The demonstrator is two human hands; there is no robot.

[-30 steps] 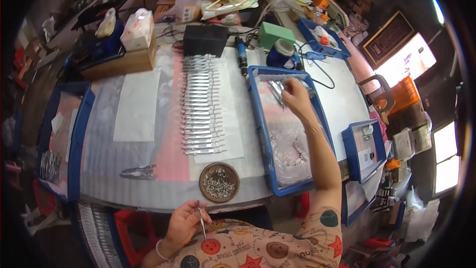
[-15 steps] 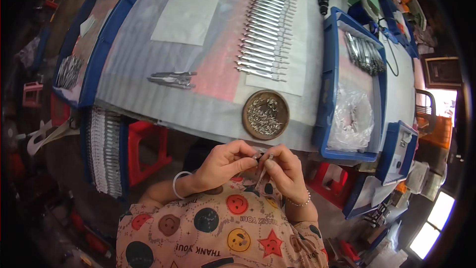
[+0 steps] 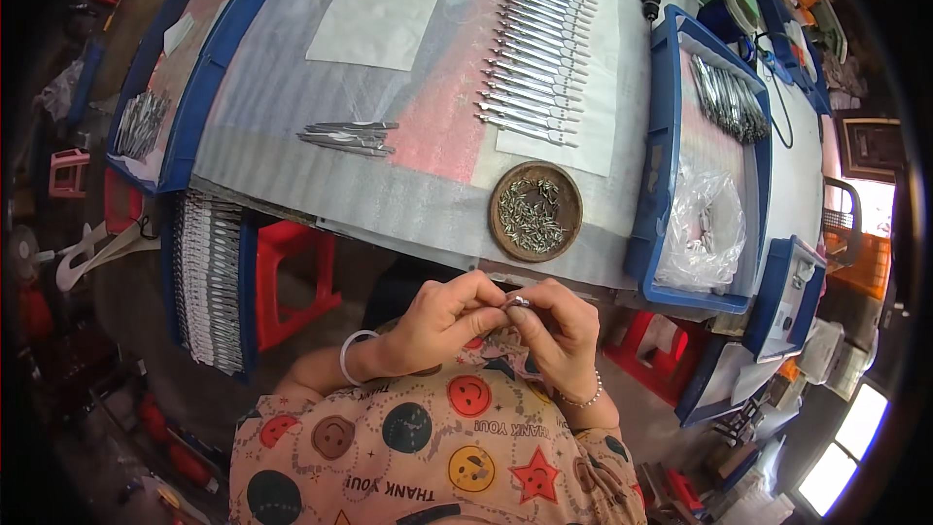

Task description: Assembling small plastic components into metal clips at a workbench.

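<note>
My left hand (image 3: 442,321) and my right hand (image 3: 556,329) meet close to my chest, below the table's front edge. Both pinch one small shiny metal piece (image 3: 516,302) between their fingertips. Just above them, on the table, stands a round brown dish (image 3: 535,211) full of small metal parts. A long row of slim metal tools (image 3: 539,39) lies on white paper further back. A small bunch of the same tools (image 3: 348,137) lies loose to the left.
A blue tray (image 3: 666,136) on the right holds a clear plastic bag (image 3: 702,228) and more metal tools (image 3: 729,97). Another blue tray (image 3: 185,87) sits at the left. A rack of metal pieces (image 3: 212,282) and a red stool (image 3: 292,282) stand under the table.
A second ago my right hand reached into the right blue tray and my left hand held a thin piece low. Both hands have come together at my chest on one small metal piece.
</note>
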